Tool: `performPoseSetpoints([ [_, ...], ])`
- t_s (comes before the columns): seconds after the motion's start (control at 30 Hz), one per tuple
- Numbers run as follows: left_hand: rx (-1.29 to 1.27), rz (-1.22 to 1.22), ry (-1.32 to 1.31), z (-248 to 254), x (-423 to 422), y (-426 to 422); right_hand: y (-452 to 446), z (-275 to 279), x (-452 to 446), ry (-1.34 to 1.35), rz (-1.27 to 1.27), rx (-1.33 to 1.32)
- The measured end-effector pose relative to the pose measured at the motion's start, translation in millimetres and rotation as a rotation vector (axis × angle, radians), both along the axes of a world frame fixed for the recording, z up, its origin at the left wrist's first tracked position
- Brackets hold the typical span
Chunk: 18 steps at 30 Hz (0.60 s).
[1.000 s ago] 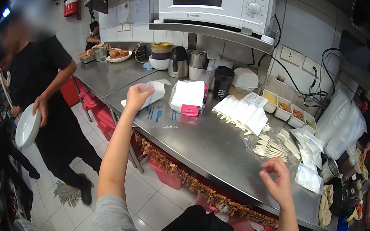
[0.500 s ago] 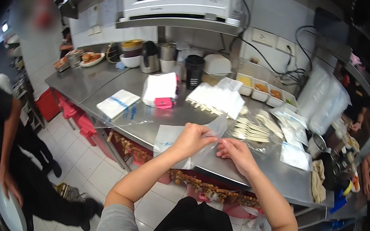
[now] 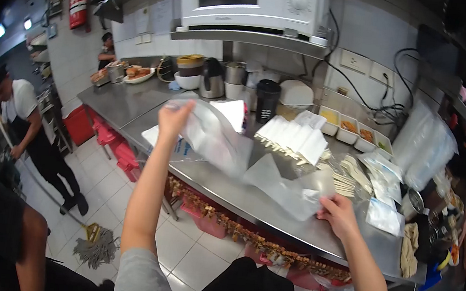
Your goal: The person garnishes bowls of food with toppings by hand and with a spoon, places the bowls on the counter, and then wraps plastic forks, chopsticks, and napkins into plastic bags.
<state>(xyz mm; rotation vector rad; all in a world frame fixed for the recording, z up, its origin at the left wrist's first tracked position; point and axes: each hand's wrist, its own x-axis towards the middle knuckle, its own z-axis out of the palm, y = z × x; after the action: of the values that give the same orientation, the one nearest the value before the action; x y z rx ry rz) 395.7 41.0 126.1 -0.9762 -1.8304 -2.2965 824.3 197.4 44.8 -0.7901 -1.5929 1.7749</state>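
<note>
My left hand (image 3: 174, 118), raised over the counter's left part, is closed on one end of a translucent plastic sheet (image 3: 216, 138), blurred by motion. Between the fingers of my right hand (image 3: 339, 213) is the edge of another translucent piece (image 3: 282, 190); whether the two pieces are joined I cannot tell. Beneath the left one lies a stack of white plastic bags (image 3: 154, 137) with blue print. Wrapped white packets (image 3: 293, 137) with cutlery ends showing lie beyond my right hand, beside loose pale cutlery (image 3: 340, 182).
A white microwave (image 3: 242, 1) sits on a shelf above the steel counter (image 3: 212, 180). A black tumbler (image 3: 266, 101) and food trays (image 3: 348, 130) stand along the wall. At left, a person (image 3: 25, 118) holds a mop (image 3: 96, 245); another person's arm (image 3: 32, 244) is nearer.
My hands have moved apart, the left one up and leftward, the right one to the right. The plastic is now stretched out between them. The nearby person's plate is no longer visible.
</note>
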Motion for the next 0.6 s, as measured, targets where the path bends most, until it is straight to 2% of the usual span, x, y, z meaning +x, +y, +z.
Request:
performPoseSetpoints([
  [0.03,0.035,0.100,-0.039,-7,-41,-7,1,-1,3,0.028,0.006,-0.014],
  [0.17,-0.175,0.693,0.112,-56,-170,-25,1,-2,5,0.063,0.028,-0.007],
  [0.27,-0.404,0.831,0.061,-73,-179,-34,-1,-2,2,0.034,0.038,0.034],
  [0.37,-0.692,1.112,-0.034,-80,-144,-32,1,-2,1,0.042,0.029,0.021],
  [0.43,-0.843,1.138,-0.116,-79,-136,-31,2,-2,4,0.046,0.023,0.011],
  [0.5,-0.751,1.321,0.105,-79,-119,-24,2,-3,4,0.037,0.008,0.013],
  [0.6,-0.438,1.255,0.509,-62,-92,6,4,-4,8,0.060,0.043,0.003],
])
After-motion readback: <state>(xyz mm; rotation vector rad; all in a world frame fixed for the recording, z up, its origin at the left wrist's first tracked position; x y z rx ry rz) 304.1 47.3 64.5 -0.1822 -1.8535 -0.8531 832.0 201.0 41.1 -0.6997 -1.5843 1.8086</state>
